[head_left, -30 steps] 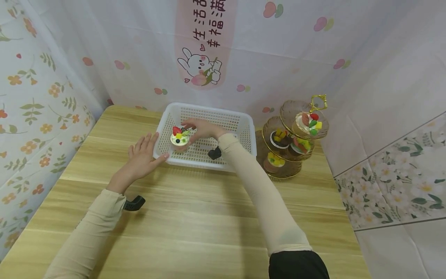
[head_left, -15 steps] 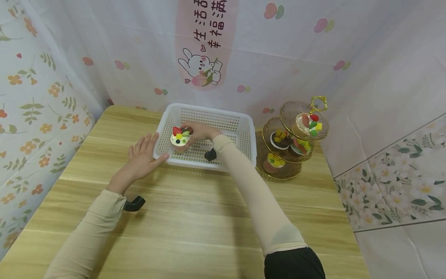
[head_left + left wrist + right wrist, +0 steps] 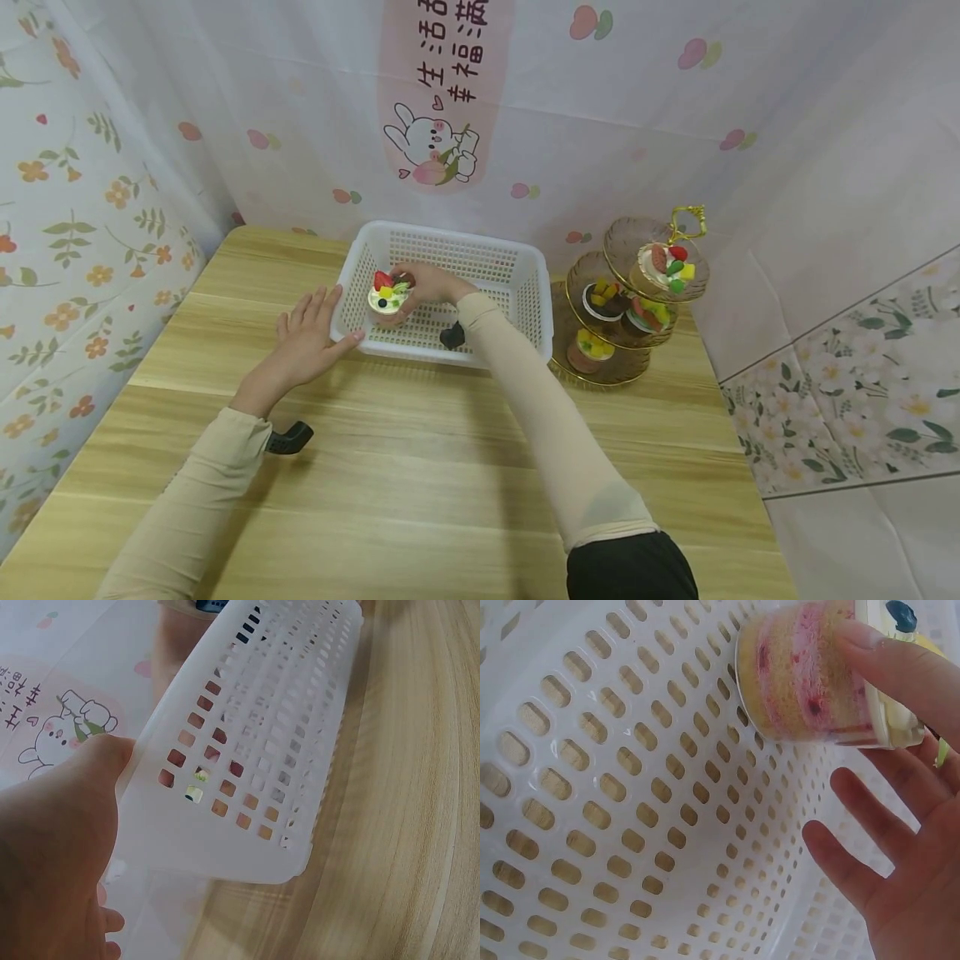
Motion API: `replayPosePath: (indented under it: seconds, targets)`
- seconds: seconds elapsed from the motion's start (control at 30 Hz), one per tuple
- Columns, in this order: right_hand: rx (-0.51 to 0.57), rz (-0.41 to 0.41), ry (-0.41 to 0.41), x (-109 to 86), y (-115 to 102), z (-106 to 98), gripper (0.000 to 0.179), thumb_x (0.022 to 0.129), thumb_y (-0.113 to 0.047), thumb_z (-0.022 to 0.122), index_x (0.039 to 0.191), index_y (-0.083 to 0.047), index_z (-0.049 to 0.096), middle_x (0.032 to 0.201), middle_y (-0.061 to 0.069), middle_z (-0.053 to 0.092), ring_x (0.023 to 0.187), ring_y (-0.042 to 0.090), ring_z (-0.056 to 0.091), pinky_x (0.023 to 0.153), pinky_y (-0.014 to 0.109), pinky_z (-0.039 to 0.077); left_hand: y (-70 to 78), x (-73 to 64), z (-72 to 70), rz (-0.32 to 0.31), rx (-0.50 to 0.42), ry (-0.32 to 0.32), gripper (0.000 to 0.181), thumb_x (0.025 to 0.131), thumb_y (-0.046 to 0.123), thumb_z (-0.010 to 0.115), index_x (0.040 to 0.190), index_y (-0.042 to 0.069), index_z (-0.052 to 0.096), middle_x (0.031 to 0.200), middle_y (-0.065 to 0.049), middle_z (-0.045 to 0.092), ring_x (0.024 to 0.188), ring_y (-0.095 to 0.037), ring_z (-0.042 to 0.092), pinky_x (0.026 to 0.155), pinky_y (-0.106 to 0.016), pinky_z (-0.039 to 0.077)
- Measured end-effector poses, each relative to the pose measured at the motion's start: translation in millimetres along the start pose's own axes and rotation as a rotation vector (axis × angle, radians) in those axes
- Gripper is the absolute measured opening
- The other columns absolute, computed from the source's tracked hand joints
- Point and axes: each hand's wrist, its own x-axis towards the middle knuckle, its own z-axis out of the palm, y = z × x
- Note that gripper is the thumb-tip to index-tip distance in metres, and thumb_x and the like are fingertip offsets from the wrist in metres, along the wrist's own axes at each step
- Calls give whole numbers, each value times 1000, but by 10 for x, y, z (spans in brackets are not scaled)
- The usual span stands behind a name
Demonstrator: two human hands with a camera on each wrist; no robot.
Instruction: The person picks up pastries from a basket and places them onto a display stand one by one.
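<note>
A white perforated plastic basket (image 3: pixel 534 292) stands at the back of the wooden table. Inside its left end, my right hand (image 3: pixel 431 282) grips a cake cup (image 3: pixel 386 307) topped with cream, strawberry and other fruit pieces. The right wrist view shows the clear cup's pink and yellow layers (image 3: pixel 802 679), with the thumb on its side and the other fingers spread behind. My left hand (image 3: pixel 306 340) rests at the basket's left front corner, fingers extended and thumb over the rim. Seen from the left wrist, that thumb touches the rim of the basket (image 3: pixel 202 847).
To the right of the basket is a three-tier stand (image 3: pixel 622 367) with gold rims and a gold top handle (image 3: pixel 686 221). Several dessert cups sit on it, including a cream-topped one (image 3: pixel 663 268) on the top tier. A printed curtain (image 3: pixel 300 100) hangs behind the table.
My right hand has moved slightly left and closed around the cake cup. The cup stays at the basket's left end. My left hand has not moved.
</note>
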Motion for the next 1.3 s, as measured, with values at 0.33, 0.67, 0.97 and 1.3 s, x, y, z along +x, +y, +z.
replayPosePath:
  seconds: [0.33, 0.67, 0.97, 1.3]
  targets:
    - [44, -39, 72, -85, 6, -81, 75, 81, -24, 80, 146, -11, 45, 140, 9, 55, 126, 25, 54, 107, 36, 46, -1, 3, -9, -11, 9, -17, 93, 98, 64, 41, 160, 14, -5, 165, -27, -3, 150, -53, -4, 109, -79, -5]
    - [149, -95, 349, -323, -42, -233, 69, 81, -30, 82, 141, -11, 54, 122, 8, 66, 109, 20, 61, 93, 33, 52, 7, 5, -10, -8, 4, -14, 92, 98, 62, 42, 160, 14, -4, 165, -27, -3, 150, -53, -3, 110, -78, -4]
    - [334, -104, 607, -819, -142, -318, 57, 77, -23, 85, 121, -8, 53, 116, 11, 67, 109, 20, 64, 83, 27, 52, -7, 6, -3, -1, -3, -23, 93, 97, 64, 41, 160, 15, -6, 165, -26, -5, 150, -53, -5, 109, -78, -6]
    - [352, -154, 811, -1441, -54, -309, 50, 76, -19, 86, 112, -4, 54, 113, 16, 71, 109, 25, 64, 92, 39, 49, 11, -5, -12, 2, -12, -22, 92, 98, 63, 42, 160, 14, -6, 165, -26, -5, 150, -52, -5, 109, -78, -6]
